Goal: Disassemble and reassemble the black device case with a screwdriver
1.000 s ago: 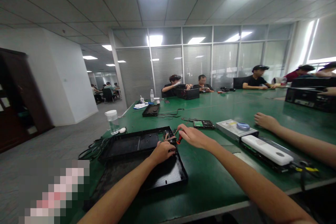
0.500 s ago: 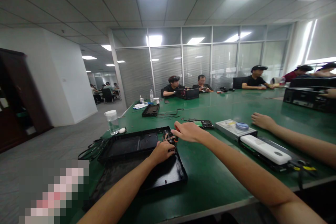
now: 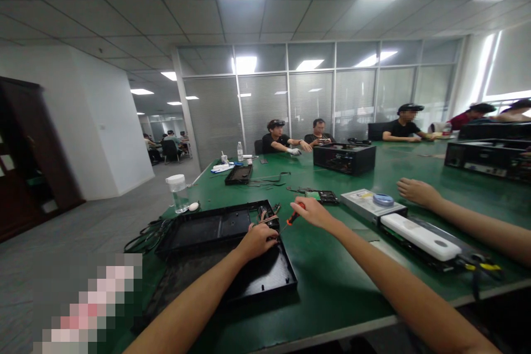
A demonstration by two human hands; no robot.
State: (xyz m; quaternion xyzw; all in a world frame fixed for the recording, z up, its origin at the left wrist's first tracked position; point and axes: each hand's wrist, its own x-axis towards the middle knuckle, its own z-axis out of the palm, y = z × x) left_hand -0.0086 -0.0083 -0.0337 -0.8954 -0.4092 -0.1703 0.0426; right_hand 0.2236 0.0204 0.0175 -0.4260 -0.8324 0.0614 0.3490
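In the head view my right hand (image 3: 314,212) grips a screwdriver (image 3: 296,214) with a red and black handle. Its thin shaft points down and left, close to the right edge of an opened black plastic casing (image 3: 271,274). My left hand (image 3: 258,240) rests over that casing's right side with fingers curled together; what they pinch is hidden. Beside those fingers, several wires (image 3: 269,218) and small parts sit in the casing's upper right corner. The casing's other black half (image 3: 215,225) lies just behind.
Black cables (image 3: 145,235) and a clear jar with a white lid (image 3: 178,193) stand at left. Rightward lie a metal drive box (image 3: 360,202), a white device (image 3: 421,237), pliers (image 3: 481,268) and another person's hand (image 3: 418,193). A black computer case (image 3: 344,158) stands across the green table (image 3: 332,293).
My right hand has moved right with the screwdriver, drawing it away from the casing's corner and tilting it. My left hand stays put. Across the table, the black computer case has shifted right.
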